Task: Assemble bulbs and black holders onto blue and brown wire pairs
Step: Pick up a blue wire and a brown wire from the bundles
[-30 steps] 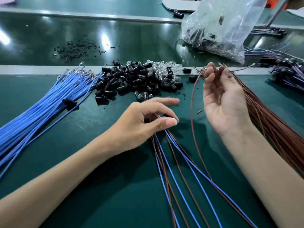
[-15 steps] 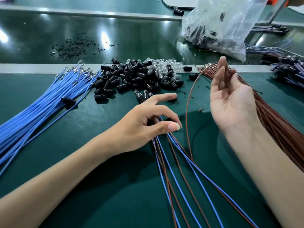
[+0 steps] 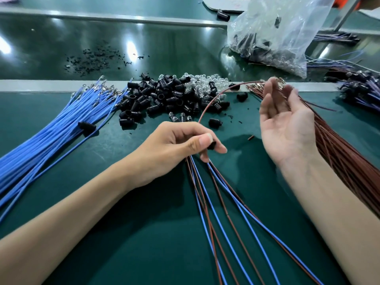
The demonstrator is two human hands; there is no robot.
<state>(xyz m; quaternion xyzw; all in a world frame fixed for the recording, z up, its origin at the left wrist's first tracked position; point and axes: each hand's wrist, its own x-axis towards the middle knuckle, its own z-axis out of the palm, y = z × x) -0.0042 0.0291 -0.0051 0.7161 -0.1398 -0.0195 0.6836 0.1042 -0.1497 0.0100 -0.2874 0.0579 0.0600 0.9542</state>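
Blue and brown wires (image 3: 198, 173) fanned mid-worktop toward near edge; tops and black holder (image 3: 211, 145) gripped in curled left hand (image 3: 176, 147). Right hand (image 3: 287, 130) palm-up, fingers loosely extended, blurred; hold on looped brown wire (image 3: 246, 83) cannot be told. Risk: loop sprung loose if released, holder pile (image 3: 164, 95) scattered.

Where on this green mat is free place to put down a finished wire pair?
Bare mat lies between the blue wire bundle and the left hand, and between the held wire pairs and the right forearm. Crowded: the pile of holders and bulbs, the brown wire bundle.
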